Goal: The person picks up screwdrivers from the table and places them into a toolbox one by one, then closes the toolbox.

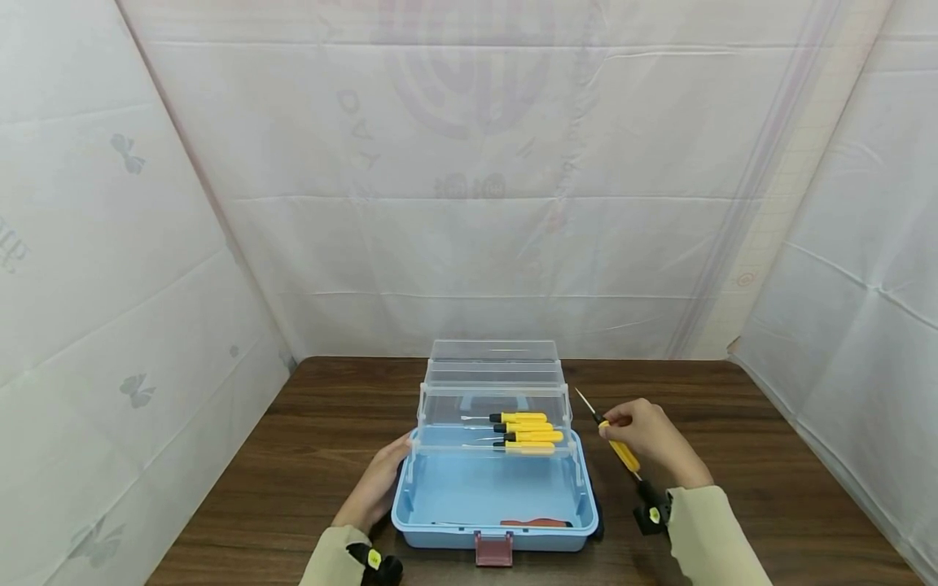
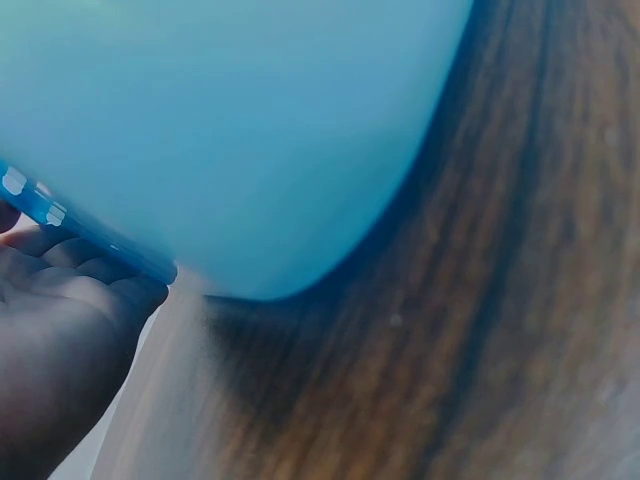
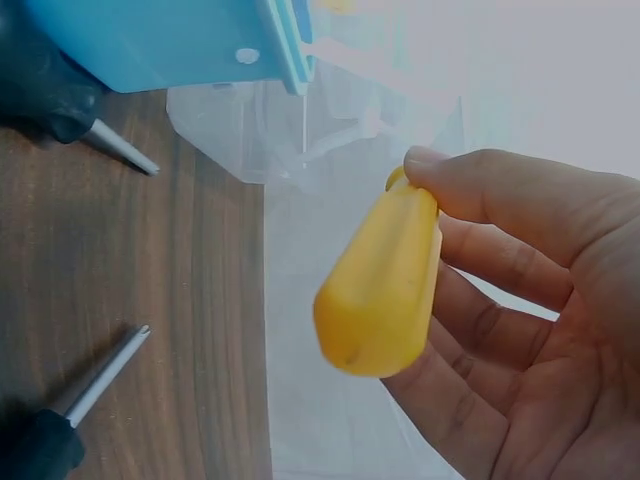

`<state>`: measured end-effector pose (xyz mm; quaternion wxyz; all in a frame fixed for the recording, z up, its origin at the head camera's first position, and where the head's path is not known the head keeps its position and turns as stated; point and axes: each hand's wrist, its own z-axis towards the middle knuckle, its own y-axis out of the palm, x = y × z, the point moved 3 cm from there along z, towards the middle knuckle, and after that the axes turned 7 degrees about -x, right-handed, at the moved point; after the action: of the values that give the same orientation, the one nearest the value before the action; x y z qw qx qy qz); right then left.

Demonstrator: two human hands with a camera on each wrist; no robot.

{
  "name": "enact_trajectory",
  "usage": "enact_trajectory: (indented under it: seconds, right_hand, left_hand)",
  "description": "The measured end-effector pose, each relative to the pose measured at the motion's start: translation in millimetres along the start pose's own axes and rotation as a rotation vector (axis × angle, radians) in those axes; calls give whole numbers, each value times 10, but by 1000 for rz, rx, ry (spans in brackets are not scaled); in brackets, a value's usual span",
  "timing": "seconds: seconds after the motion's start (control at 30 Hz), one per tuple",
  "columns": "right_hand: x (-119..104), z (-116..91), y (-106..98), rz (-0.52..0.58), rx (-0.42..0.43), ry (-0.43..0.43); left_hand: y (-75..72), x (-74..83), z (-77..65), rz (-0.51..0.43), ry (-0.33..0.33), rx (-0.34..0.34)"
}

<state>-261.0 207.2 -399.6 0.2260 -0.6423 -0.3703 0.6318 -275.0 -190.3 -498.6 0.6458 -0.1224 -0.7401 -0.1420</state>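
Note:
A light blue toolbox stands open, its mauve latch at the front. At its left side my left hand grips the rim near the back corner; part of the fingers is hidden. To the right of the box my right hand pinches a yellow-handled screwdriver between thumb and fingers, its metal tip pointing up and left. Several yellow-handled screwdrivers lie in the clear tray at the back. A red-handled screwdriver lies along the front of the blue bottom.
Two black-handled tools with metal tips show in the right wrist view, one tool beside the box, the other tool farther off. The clear lid is raised at the back. White sheeting surrounds the brown wooden table.

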Motion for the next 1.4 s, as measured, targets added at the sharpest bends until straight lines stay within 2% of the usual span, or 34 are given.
enact_trajectory:
  seconds: [0.23,0.83,1.4]
  right_hand:
    - [-48,20,-14,16,-3,-13]
    - [-237,103,-43,-33,9,-65]
    - [-396,227,-16,-45,2,-140]
  left_hand:
    - [-5,-13,3,-22,0,-2]
    - [-1,-13,5,-9,3,-9]
    - [-3,-18,10,-12,-1,14]
